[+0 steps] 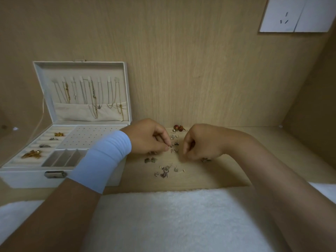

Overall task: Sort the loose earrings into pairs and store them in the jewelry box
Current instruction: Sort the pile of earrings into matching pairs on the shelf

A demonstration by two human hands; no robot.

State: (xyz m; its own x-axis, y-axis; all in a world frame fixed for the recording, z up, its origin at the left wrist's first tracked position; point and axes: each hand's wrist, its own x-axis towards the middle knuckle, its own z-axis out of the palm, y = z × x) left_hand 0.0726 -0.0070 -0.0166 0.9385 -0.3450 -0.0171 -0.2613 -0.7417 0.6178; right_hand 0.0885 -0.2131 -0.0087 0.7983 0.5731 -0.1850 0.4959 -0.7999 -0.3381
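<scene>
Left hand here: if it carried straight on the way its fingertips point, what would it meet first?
The left hand points right. First in line looks like the small hooked earring just past its fingertips, then the right hand. Its height above the shelf is unclear, so it might pass over.

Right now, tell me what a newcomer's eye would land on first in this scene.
Two hands meet at the middle of the wooden surface: the left hand pinches a small earring, the right hand curled beside it, over a scatter of loose earrings. To the left stands the open white jewelry box, necklaces hanging in its lid. A pair of red bead earrings lies just behind the hands.
</scene>
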